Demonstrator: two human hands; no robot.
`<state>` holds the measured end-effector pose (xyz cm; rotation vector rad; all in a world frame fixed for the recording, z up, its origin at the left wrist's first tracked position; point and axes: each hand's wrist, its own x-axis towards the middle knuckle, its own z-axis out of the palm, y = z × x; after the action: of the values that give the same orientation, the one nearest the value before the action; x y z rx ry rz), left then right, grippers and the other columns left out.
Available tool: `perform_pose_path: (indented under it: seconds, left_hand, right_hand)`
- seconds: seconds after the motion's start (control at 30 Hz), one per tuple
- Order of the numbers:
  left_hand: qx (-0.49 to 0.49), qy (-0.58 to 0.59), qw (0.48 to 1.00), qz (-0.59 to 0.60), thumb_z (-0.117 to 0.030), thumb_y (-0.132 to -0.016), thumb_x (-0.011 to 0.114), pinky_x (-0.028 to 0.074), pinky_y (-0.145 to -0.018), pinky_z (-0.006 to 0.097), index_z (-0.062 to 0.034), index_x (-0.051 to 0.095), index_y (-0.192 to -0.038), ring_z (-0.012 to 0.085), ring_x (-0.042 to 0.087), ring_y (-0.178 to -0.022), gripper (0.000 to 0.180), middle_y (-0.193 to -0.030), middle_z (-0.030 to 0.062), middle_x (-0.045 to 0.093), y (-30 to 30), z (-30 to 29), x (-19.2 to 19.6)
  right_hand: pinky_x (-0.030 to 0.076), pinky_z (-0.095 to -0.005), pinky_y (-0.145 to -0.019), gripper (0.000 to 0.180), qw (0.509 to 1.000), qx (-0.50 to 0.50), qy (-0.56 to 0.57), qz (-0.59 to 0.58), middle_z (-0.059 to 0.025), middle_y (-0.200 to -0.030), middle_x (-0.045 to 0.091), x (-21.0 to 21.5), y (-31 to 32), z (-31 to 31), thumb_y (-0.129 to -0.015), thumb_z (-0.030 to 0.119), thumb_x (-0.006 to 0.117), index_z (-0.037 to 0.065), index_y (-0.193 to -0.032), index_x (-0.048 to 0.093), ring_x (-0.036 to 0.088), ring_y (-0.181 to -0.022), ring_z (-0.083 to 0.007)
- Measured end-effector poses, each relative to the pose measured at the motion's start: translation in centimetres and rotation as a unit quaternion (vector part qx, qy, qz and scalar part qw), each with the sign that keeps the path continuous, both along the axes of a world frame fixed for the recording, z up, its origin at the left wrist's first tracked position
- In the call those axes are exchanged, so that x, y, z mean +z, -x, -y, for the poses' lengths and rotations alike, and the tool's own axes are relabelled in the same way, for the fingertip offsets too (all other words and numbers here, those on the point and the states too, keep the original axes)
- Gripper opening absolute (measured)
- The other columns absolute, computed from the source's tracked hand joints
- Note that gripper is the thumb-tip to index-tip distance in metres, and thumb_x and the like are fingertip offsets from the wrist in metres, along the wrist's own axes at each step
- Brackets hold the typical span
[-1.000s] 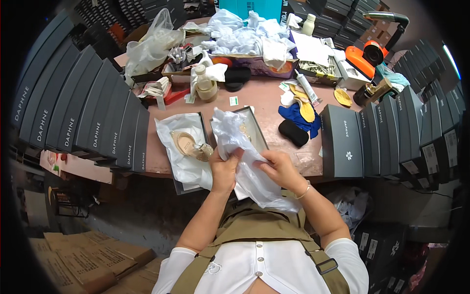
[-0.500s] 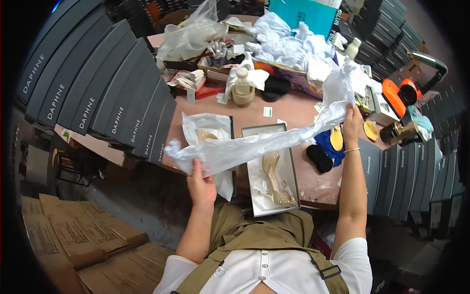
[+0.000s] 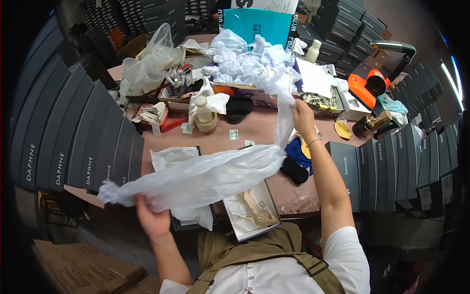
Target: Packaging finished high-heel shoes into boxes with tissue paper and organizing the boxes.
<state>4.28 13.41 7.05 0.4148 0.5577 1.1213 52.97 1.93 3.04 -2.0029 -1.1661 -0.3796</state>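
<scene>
A long strip of thin white tissue paper (image 3: 210,171) stretches between my two hands above the table. My left hand (image 3: 152,219) grips its near side toward the left end; the paper covers some of the fingertips. With the far right end pinched in its fingers, my right hand (image 3: 304,122) is raised beside the heap of crumpled tissue. Below the strip, a grey shoebox (image 3: 239,231) at the table edge holds a clear, glittery high-heeled sandal (image 3: 258,214). Left of it lies an open box part (image 3: 196,224) lined with white paper, mostly hidden under the strip.
Grey shoeboxes (image 3: 73,132) stand in a row at left, others (image 3: 372,166) at right. Crumpled white tissue (image 3: 245,59) fills a box at the back. A bottle in a cup (image 3: 204,117), a black pad (image 3: 293,170) and an orange tool (image 3: 367,88) are on the table.
Both hands have moved left in the picture with the tissue paper. The strip now spreads wider over the boxes, and the view has shifted to the right.
</scene>
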Motion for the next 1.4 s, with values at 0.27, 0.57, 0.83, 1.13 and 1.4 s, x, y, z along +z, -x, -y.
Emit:
perform_pose_path:
  seconds: [0.27, 0.57, 0.83, 1.13, 1.4]
  left_hand:
    - [-0.014, -0.047, 0.997, -0.061, -0.018, -0.091, 0.059, 0.042, -0.097, 0.039, -0.0068, 0.054, -0.121, 0.0206, 0.055, -0.11, 0.032, -0.117, 0.005, 0.059, -5.5, 1.3, -1.1]
    - [-0.037, -0.042, 0.998, -0.021, -0.009, -0.088, 0.058, 0.044, -0.096, 0.038, -0.0081, 0.051, -0.125, 0.0207, 0.054, -0.111, 0.038, -0.119, 0.0066, 0.057, -5.3, 2.5, -2.3]
    - [-0.219, 0.02, 0.976, -0.013, 0.003, -0.081, 0.055, 0.043, -0.099, 0.037, -0.0044, 0.054, -0.12, 0.0205, 0.055, -0.112, 0.04, -0.118, 0.0091, 0.059, -0.2, 2.2, -1.3]
    - [-0.087, -0.054, 0.985, -0.136, 0.005, -0.081, 0.056, 0.047, -0.088, 0.031, -0.0016, 0.057, -0.108, 0.0152, 0.058, -0.097, 0.028, -0.105, 0.006, 0.061, 1.8, 4.1, -6.6]
    - [-0.178, -0.069, 0.971, -0.143, 0.003, -0.082, 0.06, 0.048, -0.087, 0.031, -0.0018, 0.058, -0.1, 0.0148, 0.058, -0.098, 0.019, -0.103, 0.0063, 0.062, 4.3, 3.8, -4.8]
  right_hand:
    - [0.035, -0.035, -0.104, 0.053, 0.973, 0.121, 0.094, -0.171, -0.0219, -0.13, 0.052, -3.8, 3.9, -2.2, -0.092, 0.024, 0.056, -0.005, -0.135, 0.041, 0.048, -0.123, -0.0296]
    - [0.045, -0.0451, -0.066, 0.022, 0.883, 0.351, 0.26, -0.173, -0.0248, -0.08, 0.06, 5.1, 19.4, 5.2, -0.087, 0.02, 0.061, -0.001, -0.092, 0.061, 0.056, -0.075, -0.0439]
    - [0.045, -0.0425, -0.068, 0.023, 0.825, 0.365, 0.36, -0.238, -0.0244, -0.081, 0.061, 5.8, 20.3, 10.4, -0.089, 0.022, 0.057, -0.001, -0.091, 0.062, 0.058, -0.075, -0.0395]
    - [0.045, -0.0384, -0.066, 0.019, 0.835, 0.328, 0.322, -0.303, -0.0219, -0.077, 0.06, 4.1, 21.4, 14.1, -0.087, 0.017, 0.061, -0.002, -0.088, 0.061, 0.057, -0.07, -0.0353]
    - [0.044, -0.0419, -0.065, 0.021, 0.84, 0.325, 0.322, -0.292, -0.0239, -0.076, 0.058, 3.2, 21.6, 14.2, -0.089, 0.019, 0.058, -0.001, -0.088, 0.059, 0.056, -0.07, -0.0395]
